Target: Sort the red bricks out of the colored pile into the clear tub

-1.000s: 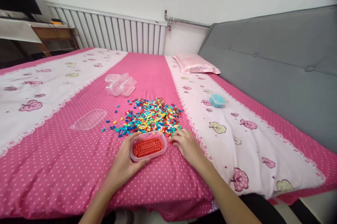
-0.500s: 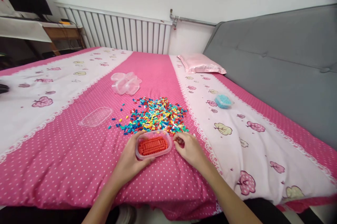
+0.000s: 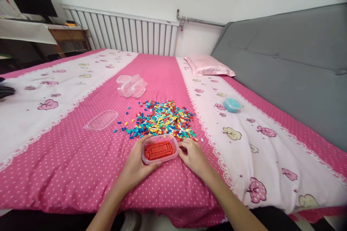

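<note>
My left hand [image 3: 140, 161] grips the left side of a clear plastic container [image 3: 175, 150], thumb along its near edge. Red building bricks [image 3: 159, 150] line the inside of this container in neat rows. Just off its right side, my right hand [image 3: 192, 154] is closed, thumb and fingertips brought together; whatever they hold is too small to make out. Directly beyond the container spreads a pile of small mixed-colour building bricks [image 3: 165, 118], in blue, teal, yellow, red and white.
A clear lid [image 3: 102, 120] lies left of the pile, and several stacked clear containers [image 3: 132, 86] sit farther back. On the right stands a container of light-blue bricks [image 3: 232, 105]. A pink pillow [image 3: 208, 65] rests near the grey headboard [image 3: 287, 61].
The whole view has shifted slightly, moving things a little to the right in the picture. My right hand has turned slightly beside the container; my left hand keeps its hold.
</note>
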Tool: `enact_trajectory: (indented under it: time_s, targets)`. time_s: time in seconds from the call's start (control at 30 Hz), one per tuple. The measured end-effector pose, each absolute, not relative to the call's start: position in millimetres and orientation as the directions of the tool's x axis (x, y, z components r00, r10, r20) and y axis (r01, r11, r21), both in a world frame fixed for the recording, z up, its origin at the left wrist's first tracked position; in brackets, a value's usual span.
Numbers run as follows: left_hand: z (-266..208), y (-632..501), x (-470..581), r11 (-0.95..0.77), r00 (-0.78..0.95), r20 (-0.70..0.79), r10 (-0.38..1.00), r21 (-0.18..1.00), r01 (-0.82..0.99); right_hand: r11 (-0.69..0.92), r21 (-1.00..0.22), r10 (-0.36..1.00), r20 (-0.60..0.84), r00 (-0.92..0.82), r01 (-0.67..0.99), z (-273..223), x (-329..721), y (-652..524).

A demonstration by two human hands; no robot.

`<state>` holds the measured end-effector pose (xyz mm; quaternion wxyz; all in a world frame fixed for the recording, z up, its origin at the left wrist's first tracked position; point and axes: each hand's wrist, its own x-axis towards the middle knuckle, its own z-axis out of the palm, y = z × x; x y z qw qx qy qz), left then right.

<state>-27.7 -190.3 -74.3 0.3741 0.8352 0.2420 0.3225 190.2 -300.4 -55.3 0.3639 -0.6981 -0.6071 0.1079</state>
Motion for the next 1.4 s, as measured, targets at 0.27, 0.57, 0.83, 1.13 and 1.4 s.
enact_trajectory:
  time_s: [0.27, 0.57, 0.83, 1.13, 1.4]
  targets:
    - [-71, -192, -28, -0.593, 0.679, 0.324, 0.658, 0.779, 0.203, 0.011, -0.813, 0.882, 0.282, 0.378, 0.582, -34, 207, -306]
    - [-71, -194, -30, -0.595, 0.693, 0.324, 0.644, 0.782, 0.187, 0.038, -0.871, 0.906, 0.237, 0.350, 0.490, -4, 182, -288]
    - [-73, -193, -32, -0.628, 0.700, 0.365, 0.614, 0.763, 0.154, 0.009, -0.846, 0.909, 0.230, 0.348, 0.533, -3, 176, -283]
    - [-74, -195, -34, -0.614, 0.695, 0.368, 0.617, 0.778, 0.132, -0.016, -0.839, 0.909, 0.214, 0.357, 0.544, -13, 173, -282]
    - [-72, -194, -34, -0.609, 0.701, 0.370, 0.610, 0.784, 0.117, -0.013, -0.777, 0.929, 0.223, 0.294, 0.629, -9, 167, -280]
